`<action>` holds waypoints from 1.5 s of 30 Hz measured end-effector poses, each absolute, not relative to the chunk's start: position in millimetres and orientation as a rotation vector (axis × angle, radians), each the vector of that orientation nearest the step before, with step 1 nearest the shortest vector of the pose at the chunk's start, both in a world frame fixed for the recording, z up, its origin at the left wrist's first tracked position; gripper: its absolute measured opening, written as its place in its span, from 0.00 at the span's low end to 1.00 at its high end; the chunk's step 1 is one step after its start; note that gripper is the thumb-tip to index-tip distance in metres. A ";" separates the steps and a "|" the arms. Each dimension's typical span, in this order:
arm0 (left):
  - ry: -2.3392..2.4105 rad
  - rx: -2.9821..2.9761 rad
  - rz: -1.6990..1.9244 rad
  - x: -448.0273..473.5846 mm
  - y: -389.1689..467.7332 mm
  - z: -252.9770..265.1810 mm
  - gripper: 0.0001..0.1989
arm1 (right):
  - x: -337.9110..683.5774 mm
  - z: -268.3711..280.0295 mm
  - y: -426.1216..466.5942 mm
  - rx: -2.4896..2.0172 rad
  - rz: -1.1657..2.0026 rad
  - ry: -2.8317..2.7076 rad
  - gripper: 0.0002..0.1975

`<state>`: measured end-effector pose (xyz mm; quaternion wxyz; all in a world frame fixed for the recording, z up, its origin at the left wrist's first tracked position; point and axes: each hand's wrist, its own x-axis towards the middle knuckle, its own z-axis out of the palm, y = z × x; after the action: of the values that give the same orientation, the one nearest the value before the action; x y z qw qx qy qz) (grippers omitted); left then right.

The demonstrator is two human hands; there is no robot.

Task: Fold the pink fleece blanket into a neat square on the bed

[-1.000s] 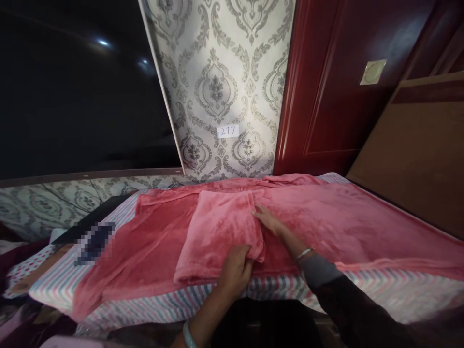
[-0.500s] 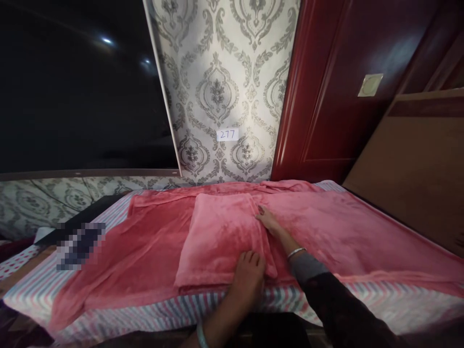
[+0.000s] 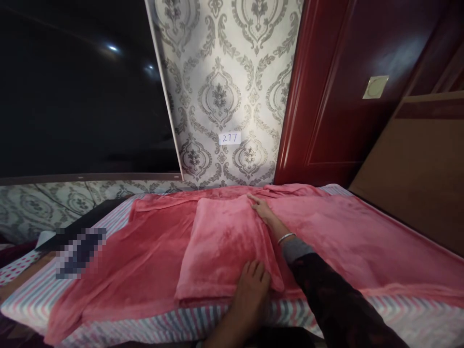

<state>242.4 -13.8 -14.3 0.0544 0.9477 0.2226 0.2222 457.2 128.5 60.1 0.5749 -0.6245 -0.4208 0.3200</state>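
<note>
The folded pink blanket (image 3: pixel 221 241) lies mid-scene, its near edge beside the striped sheet (image 3: pixel 152 316). Spread pink fabric (image 3: pixel 348 237) extends flat left and right. Left hand (image 3: pixel 253 287): near right corner, palm down, fingers slightly spread. Right hand (image 3: pixel 261 209): far right corner, fingers spread.

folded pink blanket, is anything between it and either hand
Nothing visible: the left hand rests on the folded pink blanket near its near right corner, and the right hand appears to touch its far right corner. The spread pink cloth lies underneath.
</note>
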 end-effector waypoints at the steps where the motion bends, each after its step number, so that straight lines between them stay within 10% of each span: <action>1: 0.682 2.885 0.677 243.3 -13.5 -16.6 0.19 | 456.0 59.9 130.6 -1.473 0.737 -0.988 0.32; 16: 0.788 2.378 0.885 154.7 34.4 74.1 0.18 | 446.8 39.2 41.6 -1.455 0.894 -0.986 0.36; 27: 1.344 1.793 0.825 79.1 83.5 32.1 0.29 | 417.1 19.4 -49.9 -1.409 1.049 -0.920 0.47; 45: 1.068 1.360 0.862 75.6 90.5 43.7 0.38 | 412.5 -2.9 -34.9 -1.387 0.791 -0.921 0.35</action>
<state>75.6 90.5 43.7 0.5686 0.5790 0.4547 0.3669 412.5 -34.9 -2.9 0.6047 -0.5993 -0.3979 0.3419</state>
